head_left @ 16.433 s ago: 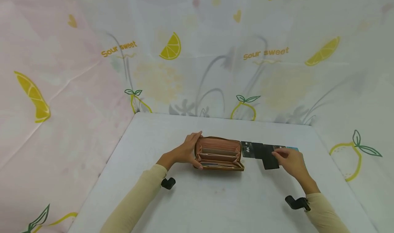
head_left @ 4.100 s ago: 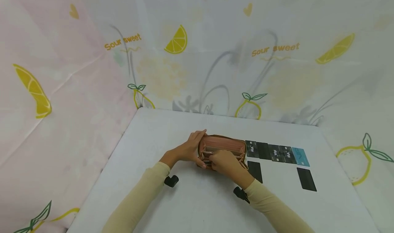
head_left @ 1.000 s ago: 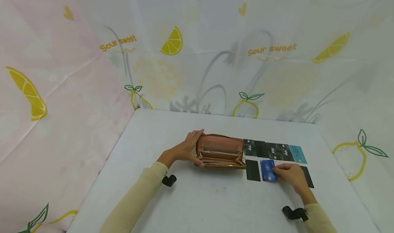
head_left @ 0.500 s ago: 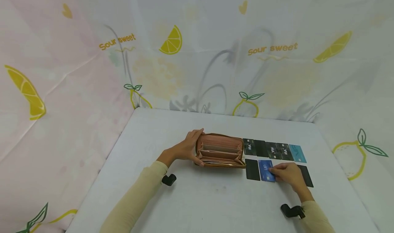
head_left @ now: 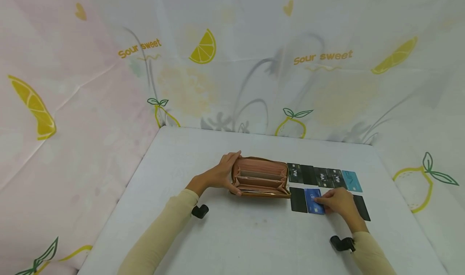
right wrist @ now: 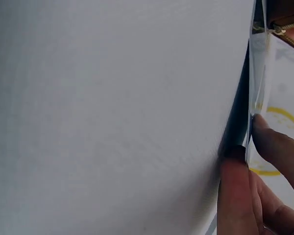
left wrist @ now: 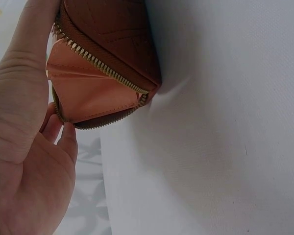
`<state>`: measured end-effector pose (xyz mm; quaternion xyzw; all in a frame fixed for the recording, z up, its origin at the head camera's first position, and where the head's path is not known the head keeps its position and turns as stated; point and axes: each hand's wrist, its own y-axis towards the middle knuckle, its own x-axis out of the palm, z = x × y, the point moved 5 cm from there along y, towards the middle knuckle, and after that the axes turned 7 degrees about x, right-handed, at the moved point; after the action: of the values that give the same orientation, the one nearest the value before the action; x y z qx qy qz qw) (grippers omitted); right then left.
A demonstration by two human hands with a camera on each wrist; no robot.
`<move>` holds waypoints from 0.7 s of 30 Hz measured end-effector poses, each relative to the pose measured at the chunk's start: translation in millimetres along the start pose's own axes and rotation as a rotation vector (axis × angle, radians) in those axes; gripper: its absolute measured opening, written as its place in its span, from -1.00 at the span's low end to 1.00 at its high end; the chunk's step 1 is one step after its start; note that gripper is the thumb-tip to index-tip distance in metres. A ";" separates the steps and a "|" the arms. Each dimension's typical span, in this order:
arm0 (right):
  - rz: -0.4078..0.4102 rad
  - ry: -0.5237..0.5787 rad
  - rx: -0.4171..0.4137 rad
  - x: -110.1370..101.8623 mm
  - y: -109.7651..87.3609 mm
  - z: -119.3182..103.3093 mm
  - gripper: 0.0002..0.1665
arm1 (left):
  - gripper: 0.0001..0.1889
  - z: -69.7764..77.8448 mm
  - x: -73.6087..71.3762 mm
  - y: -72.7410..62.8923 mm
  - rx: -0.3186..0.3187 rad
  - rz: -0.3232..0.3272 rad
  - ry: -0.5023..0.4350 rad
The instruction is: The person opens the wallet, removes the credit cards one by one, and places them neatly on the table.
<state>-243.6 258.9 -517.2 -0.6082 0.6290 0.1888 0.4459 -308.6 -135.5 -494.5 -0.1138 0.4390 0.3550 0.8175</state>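
Observation:
A brown zip wallet [head_left: 259,164] with pink compartments lies unzipped on the white table. My left hand [head_left: 216,177] grips its left end, thumb at the front edge and fingers behind. In the left wrist view, the wallet's leather [left wrist: 112,19] and brass zip show beside that hand [left wrist: 24,161]. My right hand [head_left: 341,204] pinches the right edge of a blue card [head_left: 313,198] between thumb and fingers. This card overlaps the edge of a black card [head_left: 298,200] on its left in the head view. The right wrist view shows it nearly edge-on, at my right fingertips.
Right of the wallet runs a back row of black cards [head_left: 308,175], some marked Vip, ending in a light blue card [head_left: 351,181]. Another black card [head_left: 362,207] lies in the front row, partly behind my right hand. Lemon-printed cloth walls [head_left: 232,65] enclose the table [head_left: 232,242].
Earlier my right hand reached inside the wallet; since then the blue card has come out. Over the last second it slid slightly left, toward the black card. My left hand stays on the wallet.

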 end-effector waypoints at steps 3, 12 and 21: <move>-0.002 -0.070 0.000 0.6 -0.5 -5.1 -0.48 | 0.48 1.1 -0.1 -0.4 0.000 -0.001 -0.002; 0.075 -0.250 -0.084 -4.3 -6.6 -31.0 -0.53 | 0.47 2.3 0.1 -0.1 0.025 0.017 0.014; 0.273 -0.124 -0.587 5.5 -41.8 -116.7 -0.90 | 0.48 2.2 0.0 -0.7 0.026 0.016 0.030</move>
<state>-242.5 156.7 -446.9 -0.6082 0.5950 0.4566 0.2600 -306.7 -134.9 -493.3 -0.1049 0.4569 0.3538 0.8094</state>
